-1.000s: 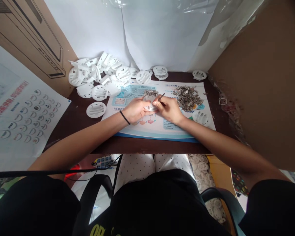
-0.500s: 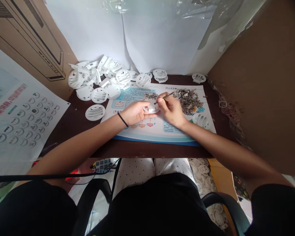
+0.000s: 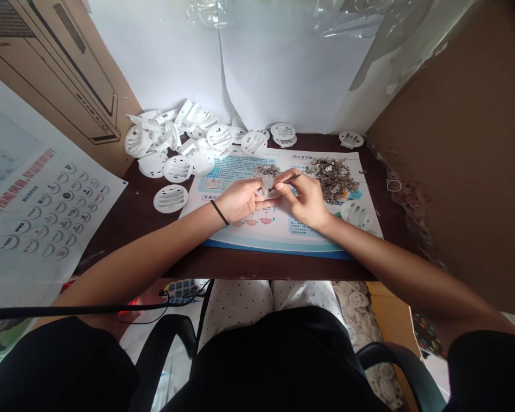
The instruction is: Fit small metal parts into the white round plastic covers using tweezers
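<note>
My left grip [image 3: 239, 201] was closed on the white disc [image 3: 268, 186], which lay just to its right; my right grip [image 3: 306, 201] pinched a metal pick [image 3: 292, 179], its tip on the disc.

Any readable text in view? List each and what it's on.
"核心业务": heading on the printed mat.
"发展历": heading on the mat, the rest hidden by the left hand.
"2025": on the mat's flowchart, slightly blurred.
Red line on the poster: too blurred to read.
Small mat print: too small.
</note>
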A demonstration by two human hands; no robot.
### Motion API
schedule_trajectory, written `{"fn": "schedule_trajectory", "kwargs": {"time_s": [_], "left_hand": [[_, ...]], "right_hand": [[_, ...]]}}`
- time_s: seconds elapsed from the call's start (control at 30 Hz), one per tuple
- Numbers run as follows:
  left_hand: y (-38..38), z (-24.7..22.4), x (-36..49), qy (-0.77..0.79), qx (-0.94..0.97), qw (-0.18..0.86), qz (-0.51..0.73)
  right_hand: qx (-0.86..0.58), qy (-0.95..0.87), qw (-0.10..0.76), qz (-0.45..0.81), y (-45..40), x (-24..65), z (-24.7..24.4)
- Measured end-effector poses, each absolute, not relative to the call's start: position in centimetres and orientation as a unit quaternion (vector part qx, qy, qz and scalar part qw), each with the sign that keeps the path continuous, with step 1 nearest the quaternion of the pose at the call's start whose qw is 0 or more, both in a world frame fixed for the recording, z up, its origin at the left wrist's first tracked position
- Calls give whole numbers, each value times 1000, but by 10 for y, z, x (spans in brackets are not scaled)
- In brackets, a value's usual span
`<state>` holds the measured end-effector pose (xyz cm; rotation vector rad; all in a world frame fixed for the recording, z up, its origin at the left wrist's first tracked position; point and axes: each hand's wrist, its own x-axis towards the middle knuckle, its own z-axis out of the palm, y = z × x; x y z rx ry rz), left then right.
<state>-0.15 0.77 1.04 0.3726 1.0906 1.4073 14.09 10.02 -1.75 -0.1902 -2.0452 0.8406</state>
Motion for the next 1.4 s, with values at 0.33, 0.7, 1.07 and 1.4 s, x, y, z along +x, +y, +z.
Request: {"fn": "schedule_trajectory", "kwargs": {"time_s": [0.33,0.7,1.07,1.4], "left_hand": [[5,11,4,493,151,591,621],[2,7,17,508,178,491,685],[1,7,20,498,170,488,696],[5,4,23,531,172,445,700]], "right_hand": [[-95,-835,427,334,97,143,-11],[-65,-894,391,208,103,141,-23],[-57,-906,404,109,105,139,-28],[0,-928,357,-101,108,142,-24]]}}
